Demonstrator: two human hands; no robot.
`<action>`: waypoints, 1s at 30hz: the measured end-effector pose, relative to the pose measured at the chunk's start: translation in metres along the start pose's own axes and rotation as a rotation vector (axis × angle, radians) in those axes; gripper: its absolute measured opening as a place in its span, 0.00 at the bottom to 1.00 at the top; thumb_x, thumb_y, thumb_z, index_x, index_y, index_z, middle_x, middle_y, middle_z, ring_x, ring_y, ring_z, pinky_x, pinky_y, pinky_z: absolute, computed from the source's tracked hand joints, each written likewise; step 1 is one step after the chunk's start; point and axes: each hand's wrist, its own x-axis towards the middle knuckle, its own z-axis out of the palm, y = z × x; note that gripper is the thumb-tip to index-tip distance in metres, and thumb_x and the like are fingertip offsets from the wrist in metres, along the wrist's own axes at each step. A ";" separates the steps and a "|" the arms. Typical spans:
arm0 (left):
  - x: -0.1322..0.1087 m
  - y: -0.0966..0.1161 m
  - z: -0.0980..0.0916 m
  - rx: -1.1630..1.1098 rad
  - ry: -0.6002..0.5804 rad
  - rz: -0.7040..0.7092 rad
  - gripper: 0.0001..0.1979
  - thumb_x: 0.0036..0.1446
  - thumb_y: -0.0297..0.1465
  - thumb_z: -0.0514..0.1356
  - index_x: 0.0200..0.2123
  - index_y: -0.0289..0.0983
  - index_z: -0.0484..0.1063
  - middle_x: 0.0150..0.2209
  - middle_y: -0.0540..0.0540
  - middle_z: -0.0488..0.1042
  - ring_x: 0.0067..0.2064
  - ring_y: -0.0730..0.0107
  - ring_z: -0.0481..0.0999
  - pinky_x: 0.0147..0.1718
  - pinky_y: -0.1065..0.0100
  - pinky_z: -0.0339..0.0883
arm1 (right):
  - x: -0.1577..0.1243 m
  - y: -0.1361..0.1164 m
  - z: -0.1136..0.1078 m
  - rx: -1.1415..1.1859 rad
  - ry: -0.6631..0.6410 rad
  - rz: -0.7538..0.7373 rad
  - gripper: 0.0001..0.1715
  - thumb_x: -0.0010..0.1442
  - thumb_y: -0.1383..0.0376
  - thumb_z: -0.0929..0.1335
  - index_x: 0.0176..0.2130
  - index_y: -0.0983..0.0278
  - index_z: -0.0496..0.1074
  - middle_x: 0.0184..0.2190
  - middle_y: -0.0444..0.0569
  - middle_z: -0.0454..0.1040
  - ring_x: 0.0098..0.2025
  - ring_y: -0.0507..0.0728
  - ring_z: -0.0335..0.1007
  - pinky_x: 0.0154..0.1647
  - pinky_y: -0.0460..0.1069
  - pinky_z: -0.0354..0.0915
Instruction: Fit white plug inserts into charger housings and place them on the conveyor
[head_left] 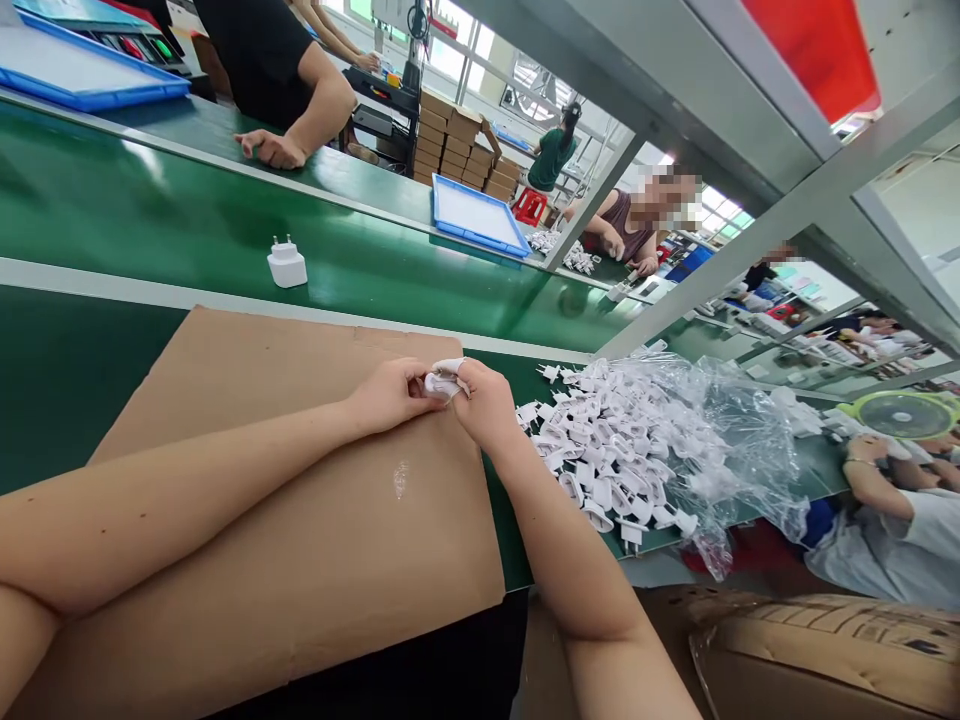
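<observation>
My left hand and my right hand meet above the upper right part of a brown cardboard sheet. Between their fingertips is a small white plastic part, gripped from both sides; its exact shape is partly covered by the fingers. Right of my right hand, a large heap of white plug pieces lies on the green table, partly beside clear plastic film. A single white plug adapter stands on the green belt beyond the cardboard, prongs up.
A pale rail separates the table from the green belt. Blue-rimmed trays lie on the far side, where people sit. Metal frame beams slant overhead at right. Cardboard boxes stand at lower right, near another person's arm.
</observation>
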 end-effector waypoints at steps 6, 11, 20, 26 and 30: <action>-0.008 0.004 0.004 0.281 0.070 0.149 0.12 0.64 0.41 0.57 0.39 0.39 0.73 0.39 0.44 0.75 0.37 0.62 0.74 0.35 0.63 0.66 | 0.003 -0.007 0.001 -0.186 -0.018 0.069 0.19 0.55 0.76 0.62 0.40 0.59 0.76 0.44 0.45 0.78 0.42 0.56 0.73 0.41 0.47 0.65; -0.014 0.005 0.010 0.502 0.087 0.151 0.15 0.68 0.41 0.53 0.47 0.37 0.72 0.42 0.39 0.75 0.40 0.56 0.76 0.36 0.61 0.66 | 0.001 -0.004 0.006 -0.106 0.029 0.153 0.19 0.56 0.74 0.63 0.42 0.59 0.77 0.43 0.45 0.79 0.44 0.56 0.74 0.45 0.47 0.67; 0.035 -0.015 -0.046 0.524 0.303 -0.088 0.18 0.63 0.46 0.59 0.44 0.39 0.77 0.42 0.41 0.78 0.42 0.56 0.76 0.38 0.62 0.66 | -0.026 -0.032 -0.025 0.488 0.487 -0.008 0.17 0.66 0.56 0.70 0.53 0.56 0.75 0.47 0.51 0.78 0.47 0.60 0.77 0.55 0.57 0.71; 0.077 -0.041 -0.104 0.736 0.421 -0.408 0.20 0.63 0.46 0.59 0.47 0.36 0.78 0.48 0.34 0.78 0.52 0.46 0.73 0.48 0.55 0.65 | -0.037 -0.051 -0.069 0.853 0.610 -0.131 0.22 0.70 0.54 0.66 0.26 0.54 0.79 0.19 0.43 0.71 0.21 0.55 0.68 0.44 0.61 0.75; 0.072 -0.033 -0.109 0.790 0.477 -0.503 0.32 0.53 0.44 0.68 0.57 0.32 0.72 0.55 0.27 0.73 0.58 0.37 0.69 0.53 0.51 0.64 | -0.061 -0.072 -0.095 0.891 0.518 -0.179 0.30 0.71 0.50 0.60 0.22 0.47 0.75 0.12 0.43 0.59 0.17 0.57 0.64 0.40 0.66 0.75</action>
